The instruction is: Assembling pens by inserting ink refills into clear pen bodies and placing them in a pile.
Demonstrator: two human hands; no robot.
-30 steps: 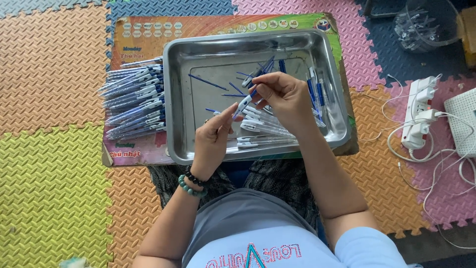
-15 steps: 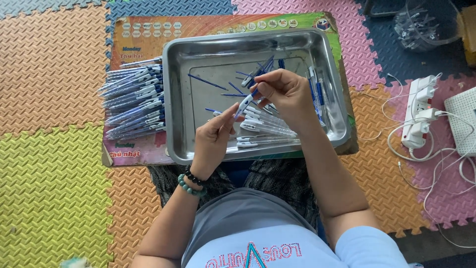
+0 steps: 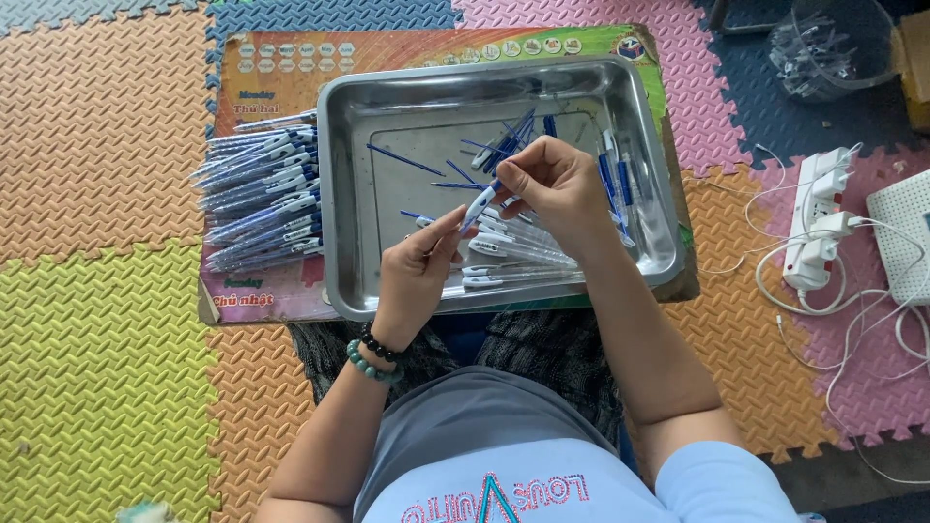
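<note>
A stack of finished blue-and-clear plastic pens [image 3: 260,189] lies on the floor mat left of the shallow steel tray [image 3: 341,194]. The left hand [image 3: 415,281] pinches a white-and-clear pen barrel [image 3: 478,206], and the right hand [image 3: 552,189] closes its fingertips on the barrel's upper end. Loose barrels and thin blue refills [image 3: 399,160] in the tray suggest plenty remains unassembled.

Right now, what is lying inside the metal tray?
Inside the metal tray lie loose thin blue refills and clear pen barrels. Both hands, left hand and right hand, share one pen above them, covering some parts underneath.
</note>
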